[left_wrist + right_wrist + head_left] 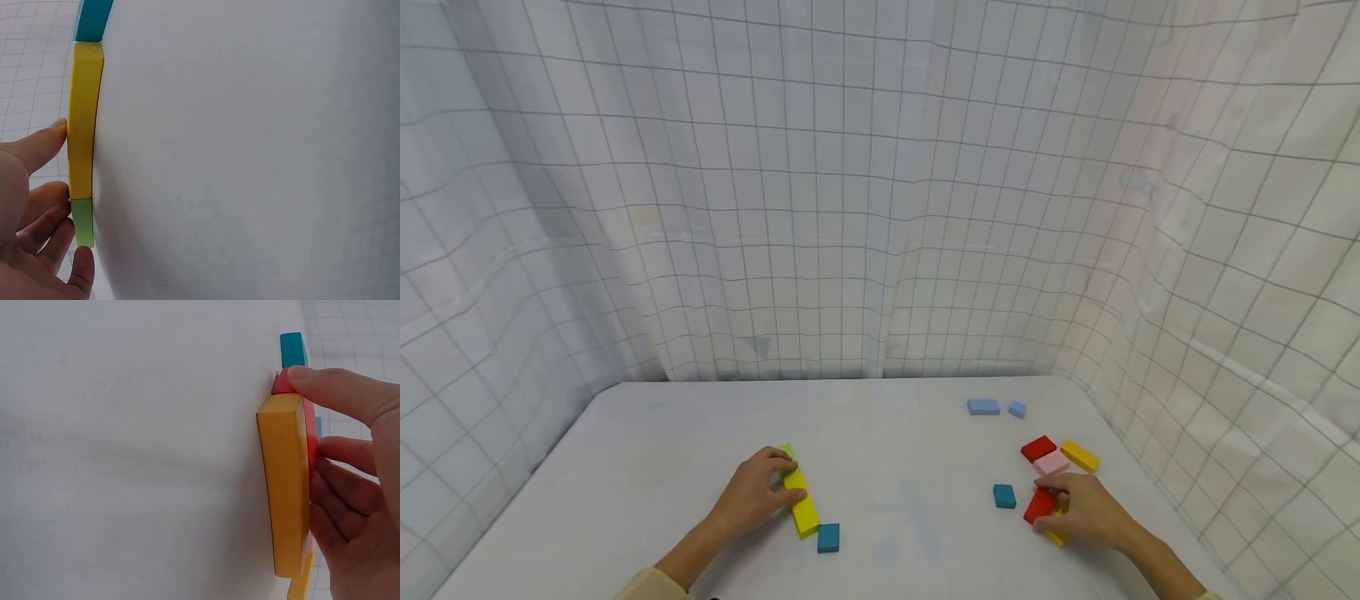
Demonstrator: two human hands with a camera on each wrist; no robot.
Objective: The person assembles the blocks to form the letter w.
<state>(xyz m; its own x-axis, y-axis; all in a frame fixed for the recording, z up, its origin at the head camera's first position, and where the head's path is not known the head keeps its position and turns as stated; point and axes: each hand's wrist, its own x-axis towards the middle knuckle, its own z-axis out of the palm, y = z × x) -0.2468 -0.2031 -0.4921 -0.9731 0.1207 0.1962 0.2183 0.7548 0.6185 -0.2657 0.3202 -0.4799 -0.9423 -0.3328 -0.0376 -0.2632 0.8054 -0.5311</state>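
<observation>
Around the left, a long yellow block (801, 504) lies end to end with a light green block (787, 451). My left hand (758, 493) rests over them, its thumb touching the yellow block and the other fingers by the green one. A teal block (828, 537) sits at the yellow block's near end. Over on the right, my right hand (1084, 510) pinches a red block (1041, 506) between thumb and fingers. An orange-yellow block (284, 494) stands right beside that red block, partly hidden under the hand in the head view.
Beyond the right hand lie a pink block (1051, 464), a second red block (1038, 449) and another yellow block (1080, 456). Another teal block (1003, 496) is left of them. Two pale blue blocks (983, 407) lie farther back. Checked white curtains (820, 208) surround the white table (910, 467).
</observation>
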